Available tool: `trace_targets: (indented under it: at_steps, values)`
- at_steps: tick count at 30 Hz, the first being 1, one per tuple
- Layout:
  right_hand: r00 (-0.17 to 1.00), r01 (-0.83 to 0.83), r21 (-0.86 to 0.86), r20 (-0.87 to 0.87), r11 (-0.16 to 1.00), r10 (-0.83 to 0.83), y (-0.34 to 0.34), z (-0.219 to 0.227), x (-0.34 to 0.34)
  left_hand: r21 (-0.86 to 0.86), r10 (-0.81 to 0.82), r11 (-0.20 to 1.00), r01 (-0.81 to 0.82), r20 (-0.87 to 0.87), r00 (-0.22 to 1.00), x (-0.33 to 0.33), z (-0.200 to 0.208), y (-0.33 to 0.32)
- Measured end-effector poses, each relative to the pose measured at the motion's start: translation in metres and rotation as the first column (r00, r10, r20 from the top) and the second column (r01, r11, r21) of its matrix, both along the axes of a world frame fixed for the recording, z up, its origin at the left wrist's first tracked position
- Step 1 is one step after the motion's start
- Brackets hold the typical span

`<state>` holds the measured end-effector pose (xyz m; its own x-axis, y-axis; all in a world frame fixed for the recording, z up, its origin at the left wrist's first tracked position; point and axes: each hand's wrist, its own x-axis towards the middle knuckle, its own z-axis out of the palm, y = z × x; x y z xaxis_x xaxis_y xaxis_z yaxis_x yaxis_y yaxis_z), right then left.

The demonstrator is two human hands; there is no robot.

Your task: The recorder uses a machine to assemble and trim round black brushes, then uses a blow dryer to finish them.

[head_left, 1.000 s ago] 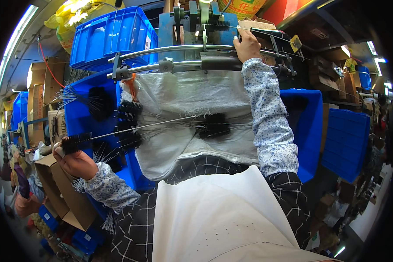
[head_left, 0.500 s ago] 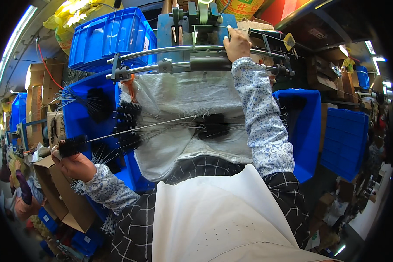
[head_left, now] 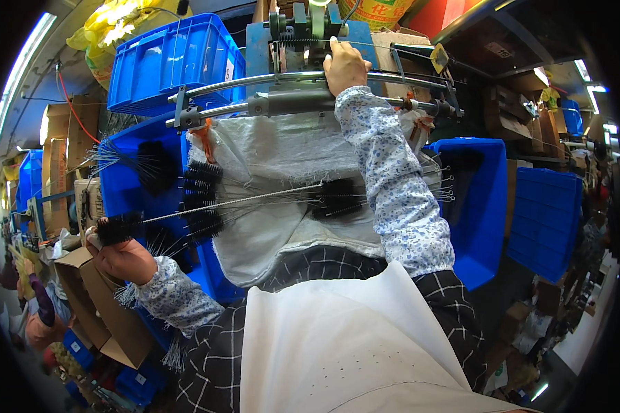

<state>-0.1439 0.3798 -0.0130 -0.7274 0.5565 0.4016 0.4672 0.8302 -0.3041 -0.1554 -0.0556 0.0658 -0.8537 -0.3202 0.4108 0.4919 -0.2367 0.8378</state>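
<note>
My left hand (head_left: 125, 260) is closed around the black bristled end of a wire brush (head_left: 119, 230). Its twisted wire stem runs right over the white cloth on my lap. At the far side, my right hand (head_left: 346, 67) pinches a thin wire brush (head_left: 303, 41) that lies level across the blue machine (head_left: 258, 55). Dark bristles show to the left of my fingertips. Across my lap lie more black brushes (head_left: 337, 198), their bristles bunched in the middle and at the left, with thin wire stems fanning out.
Two metal rails (head_left: 217, 110) span the front of the machine. One blue crate (head_left: 179, 62) stands at the back left. Blue bins flank my lap, the left bin (head_left: 117, 186) holding brushes and the right bin (head_left: 486, 206) beside my forearm. A cardboard box (head_left: 110, 316) sits lower left.
My right hand has moved left along the machine, and the thin brush there has shifted left with it. The left hand and its brush have moved slightly right.
</note>
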Motion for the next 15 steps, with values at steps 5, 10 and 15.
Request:
trace_targets:
  at_steps: [5, 10, 15]
  values:
    - [0.999, -0.041, -0.058, 0.026, 0.997, 0.043, 0.011, 0.002, 0.007, -0.084, 0.090, 0.992, -0.090, 0.001, 0.996, 0.003, -0.001, 0.003]
    - [0.998, 0.010, -0.091, 0.065, 0.996, -0.004, 0.038, 0.007, 0.028, -0.019, 0.092, 0.996, -0.091, 0.047, 0.995, 0.003, -0.003, 0.005]
    - [0.989, 0.038, -0.039, 0.145, 0.999, -0.032, 0.072, 0.006, 0.045, -0.098, 0.075, 0.993, -0.071, 0.033, 0.997, 0.007, 0.000, -0.005]
